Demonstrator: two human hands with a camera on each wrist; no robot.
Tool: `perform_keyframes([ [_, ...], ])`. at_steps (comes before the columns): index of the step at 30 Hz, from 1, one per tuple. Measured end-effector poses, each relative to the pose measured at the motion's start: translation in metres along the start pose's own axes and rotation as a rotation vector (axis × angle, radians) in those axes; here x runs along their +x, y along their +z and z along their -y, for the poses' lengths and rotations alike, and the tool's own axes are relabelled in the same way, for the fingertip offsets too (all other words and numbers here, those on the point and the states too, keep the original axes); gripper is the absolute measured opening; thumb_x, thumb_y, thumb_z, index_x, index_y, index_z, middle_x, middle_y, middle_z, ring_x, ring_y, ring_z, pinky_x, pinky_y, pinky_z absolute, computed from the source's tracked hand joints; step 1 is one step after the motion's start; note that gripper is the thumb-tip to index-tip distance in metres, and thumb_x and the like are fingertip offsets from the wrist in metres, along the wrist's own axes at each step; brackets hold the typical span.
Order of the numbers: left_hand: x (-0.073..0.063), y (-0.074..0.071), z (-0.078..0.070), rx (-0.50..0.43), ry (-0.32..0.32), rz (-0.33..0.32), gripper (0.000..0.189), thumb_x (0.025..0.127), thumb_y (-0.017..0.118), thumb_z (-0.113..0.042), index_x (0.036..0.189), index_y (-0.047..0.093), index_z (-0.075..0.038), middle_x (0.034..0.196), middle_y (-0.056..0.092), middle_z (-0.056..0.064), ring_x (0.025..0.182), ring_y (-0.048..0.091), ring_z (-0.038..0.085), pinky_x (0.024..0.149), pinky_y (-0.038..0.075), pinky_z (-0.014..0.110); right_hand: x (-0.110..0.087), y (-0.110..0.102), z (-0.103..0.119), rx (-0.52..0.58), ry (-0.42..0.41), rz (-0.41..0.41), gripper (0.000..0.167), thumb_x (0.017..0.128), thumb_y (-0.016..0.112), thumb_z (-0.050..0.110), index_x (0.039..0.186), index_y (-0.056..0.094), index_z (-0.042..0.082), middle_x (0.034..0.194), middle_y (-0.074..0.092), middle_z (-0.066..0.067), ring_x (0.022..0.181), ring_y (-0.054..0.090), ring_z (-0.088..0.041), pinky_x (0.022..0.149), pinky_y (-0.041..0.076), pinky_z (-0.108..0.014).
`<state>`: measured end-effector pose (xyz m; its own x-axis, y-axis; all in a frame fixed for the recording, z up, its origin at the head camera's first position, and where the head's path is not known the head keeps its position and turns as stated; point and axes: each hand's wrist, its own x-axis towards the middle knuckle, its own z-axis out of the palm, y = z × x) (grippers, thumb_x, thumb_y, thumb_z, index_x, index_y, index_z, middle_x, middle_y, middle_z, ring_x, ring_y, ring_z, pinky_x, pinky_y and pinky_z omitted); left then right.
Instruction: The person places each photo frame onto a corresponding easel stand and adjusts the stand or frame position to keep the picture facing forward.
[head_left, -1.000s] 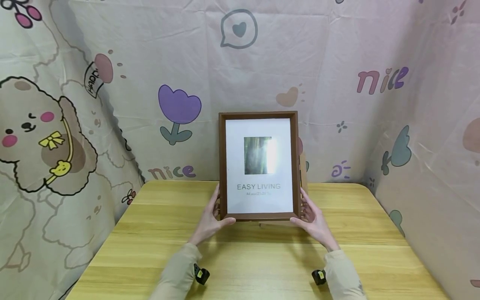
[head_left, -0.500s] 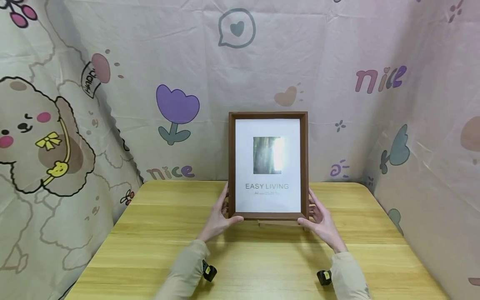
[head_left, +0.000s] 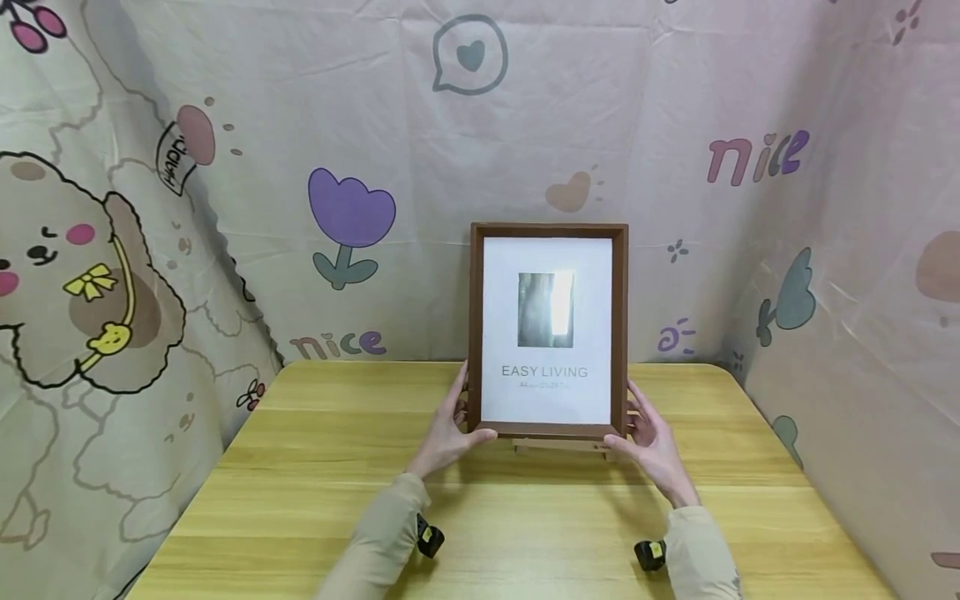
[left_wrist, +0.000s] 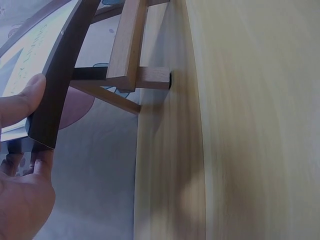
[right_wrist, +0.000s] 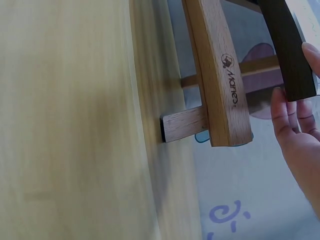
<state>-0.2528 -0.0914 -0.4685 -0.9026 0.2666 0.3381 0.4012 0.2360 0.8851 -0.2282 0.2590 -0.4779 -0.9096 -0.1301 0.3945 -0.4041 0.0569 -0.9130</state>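
Brown-rimmed and nearly upright, a picture frame (head_left: pixel 546 317) is held up over the bench (head_left: pixel 555 508), its sheet lettered "EASY LIVING" facing the person. The left grip (head_left: pixel 447 429) clasps the lower left corner, thumb on the front and fingers at the side; the right grip (head_left: pixel 651 442) clasps the lower right corner likewise. Just below the frame's bottom edge, with a gap between in both wrist views, a wooden stand (right_wrist: pixel 222 75) shows its front ledge, marked with a logo. Patterned cloth (head_left: pixel 480 150) hangs behind the bench.
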Motion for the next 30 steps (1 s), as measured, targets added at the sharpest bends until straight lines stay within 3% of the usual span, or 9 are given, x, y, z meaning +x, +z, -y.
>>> perform_keyframes([
  [7,0.003,0.006,0.001,-0.044,-0.01,-0.002,0.119,0.078,0.087,-0.014,0.164,0.006,-0.03,0.167,0.019,0.019,0.147,0.033,0.048,0.115,0.036,0.064,-0.001,-0.003,-0.003,0.024,0.017,-0.017,0.095,0.083,0.07,-0.014,0.161,0.02,0.009,0.133,0.058,0.013,0.107,0.061,-0.003,0.095,0.051,-0.01],
  [14,0.006,0.013,0.004,-0.073,-0.017,0.0,0.118,0.078,0.086,-0.01,0.163,0.008,-0.032,0.167,0.021,0.019,0.147,0.034,0.047,0.116,0.035,0.064,-0.004,-0.006,-0.008,0.059,0.013,-0.032,0.093,0.083,0.068,-0.017,0.16,0.022,0.005,0.126,0.061,0.009,0.106,0.062,-0.004,0.092,0.052,-0.012],
  [19,0.008,0.018,0.006,-0.095,-0.001,0.0,0.118,0.077,0.086,-0.006,0.164,0.01,-0.028,0.16,0.033,0.021,0.128,0.054,0.04,0.112,0.047,0.055,-0.006,-0.01,-0.014,0.094,0.033,-0.055,0.093,0.082,0.067,-0.019,0.16,0.021,0.005,0.126,0.064,0.012,0.107,0.062,-0.003,0.094,0.052,-0.011],
  [23,0.01,0.022,0.008,-0.102,0.024,-0.003,0.117,0.076,0.087,-0.006,0.164,0.011,-0.027,0.157,0.038,0.019,0.113,0.062,0.035,0.102,0.055,0.048,-0.008,-0.012,-0.017,0.12,0.063,-0.091,0.093,0.081,0.067,-0.02,0.16,0.022,0.004,0.117,0.068,0.01,0.102,0.063,-0.003,0.093,0.053,-0.011],
  [27,0.011,0.026,0.009,-0.117,0.018,-0.011,0.117,0.075,0.086,-0.003,0.163,0.013,-0.027,0.161,0.034,0.017,0.124,0.057,0.039,0.107,0.052,0.053,-0.01,-0.013,-0.019,0.12,0.091,-0.123,0.092,0.082,0.067,-0.019,0.159,0.024,0.004,0.115,0.069,0.011,0.103,0.064,-0.001,0.094,0.052,-0.011],
  [30,0.012,0.029,0.012,-0.125,0.013,-0.017,0.117,0.075,0.085,0.0,0.163,0.013,-0.026,0.164,0.028,0.019,0.139,0.046,0.044,0.112,0.044,0.061,-0.011,-0.014,-0.02,0.114,0.099,-0.135,0.091,0.082,0.068,-0.018,0.159,0.024,0.003,0.117,0.068,0.013,0.106,0.064,0.0,0.095,0.052,-0.01],
])
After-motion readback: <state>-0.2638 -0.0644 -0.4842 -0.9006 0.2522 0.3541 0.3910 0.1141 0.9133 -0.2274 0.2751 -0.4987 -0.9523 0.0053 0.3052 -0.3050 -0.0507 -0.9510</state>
